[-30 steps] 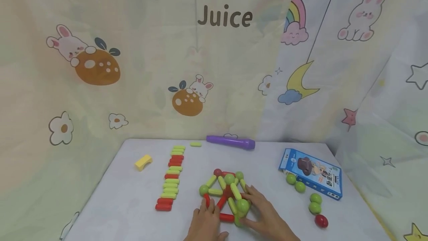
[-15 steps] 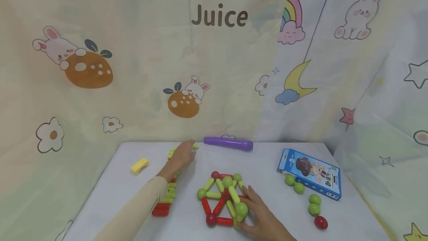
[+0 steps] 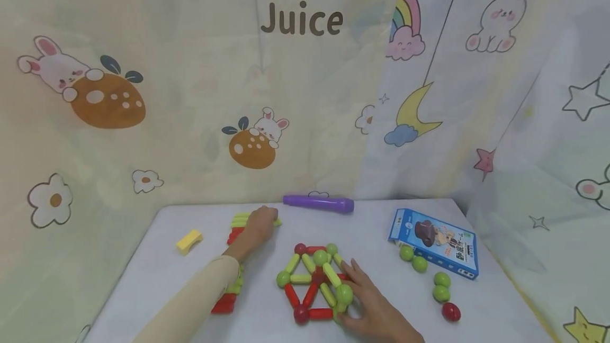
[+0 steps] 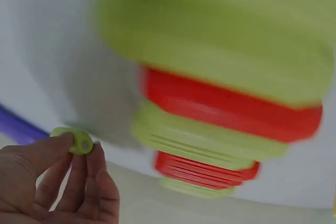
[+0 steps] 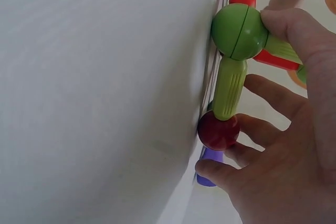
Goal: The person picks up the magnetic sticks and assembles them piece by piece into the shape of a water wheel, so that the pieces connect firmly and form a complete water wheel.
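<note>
You seem to be at the step of fetching a rod for the frame. Your left hand [image 3: 262, 222], at 11 o'clock on the bench [image 3: 400, 327], has thumb and fingers closed in a pinch on a green rod [image 4: 81, 142], just beside the far end of the row [image 3: 235, 235]. Your right hand [image 3: 374, 300] curves around the 3 o'clock side of the frame [image 3: 318, 276], thumb on a green ball [image 5: 240, 31] and fingers bent round the far side; it looks like a light, steadying hold. The frame sits near the bench's middle, the purple stick [image 3: 318, 204] at 12 o'clock, the box [image 3: 443, 240] at 2.

The next move, as I judge it, calls for lifting the rod clear of the row and bringing it toward 5 o'clock, one end facing a ball, while your right hand bears lightly enough not to shift the joints.
</note>
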A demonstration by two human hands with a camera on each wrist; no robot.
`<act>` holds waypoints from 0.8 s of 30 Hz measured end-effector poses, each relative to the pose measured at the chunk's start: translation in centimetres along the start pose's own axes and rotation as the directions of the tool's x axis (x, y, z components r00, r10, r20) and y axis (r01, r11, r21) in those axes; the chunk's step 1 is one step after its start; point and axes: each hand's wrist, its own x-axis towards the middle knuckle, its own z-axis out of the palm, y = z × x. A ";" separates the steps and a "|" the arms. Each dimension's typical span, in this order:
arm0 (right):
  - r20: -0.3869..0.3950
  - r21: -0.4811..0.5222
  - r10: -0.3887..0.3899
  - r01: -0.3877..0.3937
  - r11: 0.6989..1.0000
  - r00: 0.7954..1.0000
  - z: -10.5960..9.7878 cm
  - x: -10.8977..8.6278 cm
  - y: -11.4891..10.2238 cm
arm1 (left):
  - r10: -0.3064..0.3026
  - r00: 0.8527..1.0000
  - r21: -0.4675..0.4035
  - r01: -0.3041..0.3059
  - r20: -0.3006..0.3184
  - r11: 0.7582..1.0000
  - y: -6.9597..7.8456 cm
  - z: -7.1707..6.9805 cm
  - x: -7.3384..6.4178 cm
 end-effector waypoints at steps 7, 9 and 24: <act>-0.065 -0.042 -0.082 0.080 0.996 0.995 -0.7 0.3 0.5 | -0.071 0.996 -0.372 0.087 0.055 0.924 6.9 -4.5 -5.5; -0.082 -0.057 -0.111 0.106 0.993 0.990 -0.8 0.3 0.8 | -0.080 0.994 -0.440 0.102 0.068 0.892 8.7 -5.6 -7.5; -0.109 -0.078 -0.168 0.160 0.984 0.980 -0.2 0.0 1.2 | -0.170 0.984 -0.632 0.162 0.048 0.758 14.2 -6.6 -13.0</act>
